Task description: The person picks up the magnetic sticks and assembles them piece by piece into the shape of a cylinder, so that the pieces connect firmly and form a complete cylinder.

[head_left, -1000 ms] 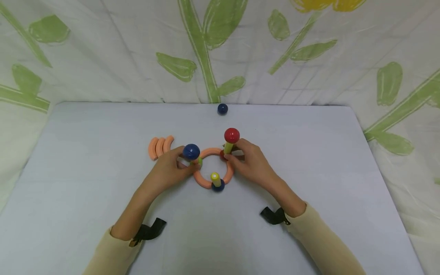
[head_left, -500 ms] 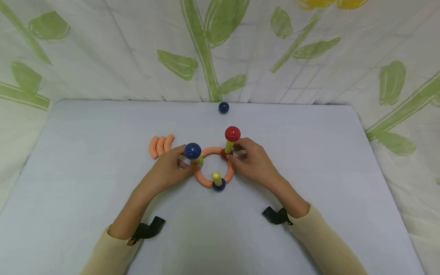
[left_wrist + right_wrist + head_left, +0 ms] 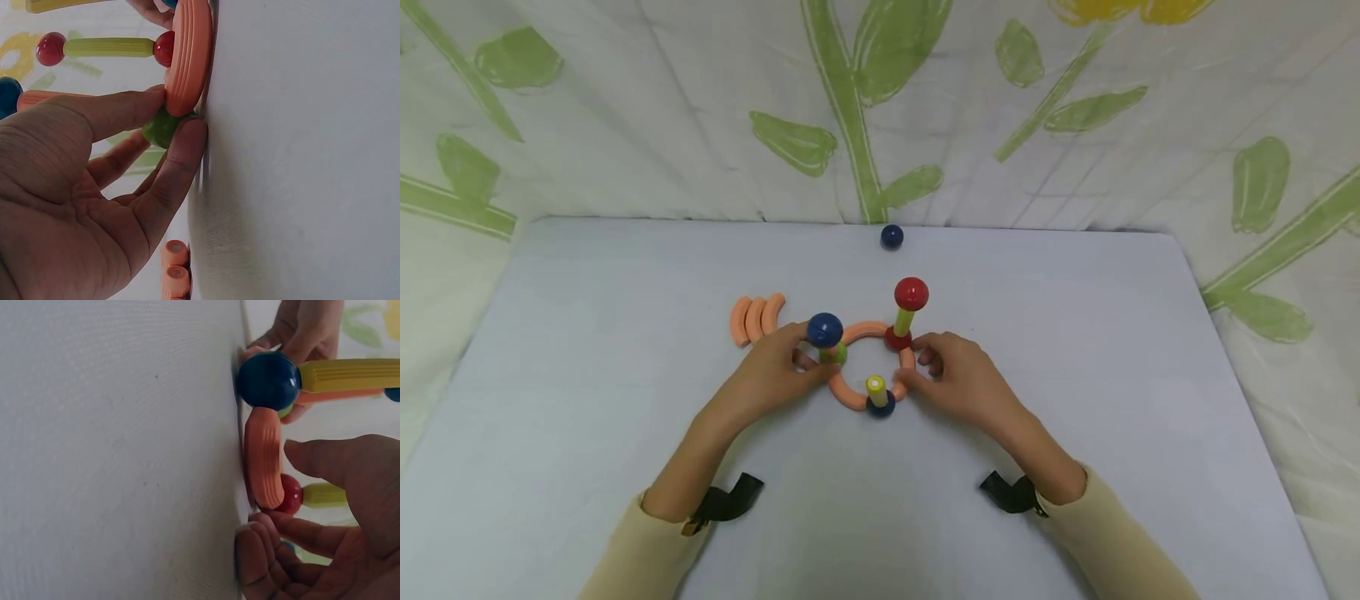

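Note:
A ring of orange curved bars joined by coloured balls lies on the table. My left hand pinches the green ball at the ring's left, thumb against the end of a curved bar. Above that ball stands an orange rod with a blue ball on top. My right hand is beside the ring's right side, fingertips close to the red ball, its thumb apart from the curved bar. A green rod topped by another red ball rises there. In front, a yellow rod stands on a blue ball.
Several loose orange curved bars lie side by side just beyond the left hand. A dark blue ball sits near the table's back edge. Behind the table hangs a white cloth with painted green leaves.
My right hand has let go of the red ball at the green rod's foot and moved slightly towards me and to the right. The left hand keeps its grip at the green ball.

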A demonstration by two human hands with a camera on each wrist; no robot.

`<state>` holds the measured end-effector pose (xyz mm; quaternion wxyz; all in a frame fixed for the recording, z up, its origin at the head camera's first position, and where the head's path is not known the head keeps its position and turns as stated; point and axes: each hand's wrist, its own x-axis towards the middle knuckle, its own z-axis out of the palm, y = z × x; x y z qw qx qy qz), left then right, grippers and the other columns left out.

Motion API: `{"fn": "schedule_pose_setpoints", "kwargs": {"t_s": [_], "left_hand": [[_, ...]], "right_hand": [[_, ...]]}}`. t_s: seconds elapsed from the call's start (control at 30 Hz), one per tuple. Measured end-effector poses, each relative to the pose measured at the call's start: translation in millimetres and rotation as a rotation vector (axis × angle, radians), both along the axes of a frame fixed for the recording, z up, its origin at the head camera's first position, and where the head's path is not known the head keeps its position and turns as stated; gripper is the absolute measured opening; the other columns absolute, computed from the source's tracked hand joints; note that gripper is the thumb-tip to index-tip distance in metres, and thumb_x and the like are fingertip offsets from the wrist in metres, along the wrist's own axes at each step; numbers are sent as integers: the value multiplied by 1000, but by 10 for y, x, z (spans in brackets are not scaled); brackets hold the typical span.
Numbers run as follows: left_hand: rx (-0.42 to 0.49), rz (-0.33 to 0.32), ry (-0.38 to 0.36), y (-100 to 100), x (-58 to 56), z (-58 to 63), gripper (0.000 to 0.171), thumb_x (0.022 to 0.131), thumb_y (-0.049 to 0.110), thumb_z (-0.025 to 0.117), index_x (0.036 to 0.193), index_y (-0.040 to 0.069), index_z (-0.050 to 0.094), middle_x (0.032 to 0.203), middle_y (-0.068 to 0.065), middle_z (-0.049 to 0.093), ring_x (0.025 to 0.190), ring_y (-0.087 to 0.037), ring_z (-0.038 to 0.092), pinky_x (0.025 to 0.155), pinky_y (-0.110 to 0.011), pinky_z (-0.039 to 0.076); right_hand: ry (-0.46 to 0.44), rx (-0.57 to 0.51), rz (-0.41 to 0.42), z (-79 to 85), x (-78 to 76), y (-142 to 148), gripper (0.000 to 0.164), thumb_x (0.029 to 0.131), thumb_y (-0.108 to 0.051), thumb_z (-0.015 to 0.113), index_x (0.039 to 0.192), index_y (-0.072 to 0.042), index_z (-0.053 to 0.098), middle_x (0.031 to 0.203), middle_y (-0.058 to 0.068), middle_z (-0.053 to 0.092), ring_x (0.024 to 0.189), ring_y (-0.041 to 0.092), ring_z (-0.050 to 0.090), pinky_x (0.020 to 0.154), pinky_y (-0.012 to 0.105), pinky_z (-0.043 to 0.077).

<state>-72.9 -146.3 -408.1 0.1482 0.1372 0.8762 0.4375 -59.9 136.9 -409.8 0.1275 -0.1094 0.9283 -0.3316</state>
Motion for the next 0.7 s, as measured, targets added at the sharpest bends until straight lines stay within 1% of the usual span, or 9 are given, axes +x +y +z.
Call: {"fn": "schedule_pose_setpoints", "kwargs": {"t_s": [0.13,0.3,0.47,0.53,0.6,0.7], "left_hand": [[1,6,-6,5,16,3,23,96,16,79,118,15,71,119,-12,76,94,-19,76,80,-33,56],[8,14,-24,13,32,3,28,95,16,80,121,13,69,120,-14,75,87,-15,73,76,-30,55],[21,7,-39,25,48,0,30,95,17,80,122,12,67,113,-13,75,72,-11,67,66,-26,52],[38,2,-48,38,57,1,31,95,15,79,122,11,66,110,-14,74,67,-12,66,64,-26,51],[50,0,-61,56,65,0,32,95,14,79,123,9,65,109,-14,74,65,-12,66,63,-26,51],[39,9,-69,82,83,9,35,96,14,79,126,8,63,105,-14,73,61,-13,64,60,-26,50]], "right_hand": [[2,7,5,10,21,-15,47,92,-33,81,129,-7,71,101,4,70,89,19,61,76,30,52],[-8,-1,-4,2,60,-10,46,93,-34,81,129,-7,71,99,3,69,87,18,60,74,30,51],[9,-34,-30,-16,75,-8,42,95,-32,79,128,-8,72,98,2,71,85,16,61,74,29,51],[18,-45,-34,-21,68,-10,42,95,-31,80,128,-7,72,97,2,70,84,16,61,73,29,50],[26,-47,-34,-22,60,-11,42,94,-30,80,128,-7,71,97,3,70,83,16,61,71,29,50],[32,-40,-38,-24,43,-20,43,94,-30,81,129,-7,71,96,4,69,82,17,60,70,29,49]]}}
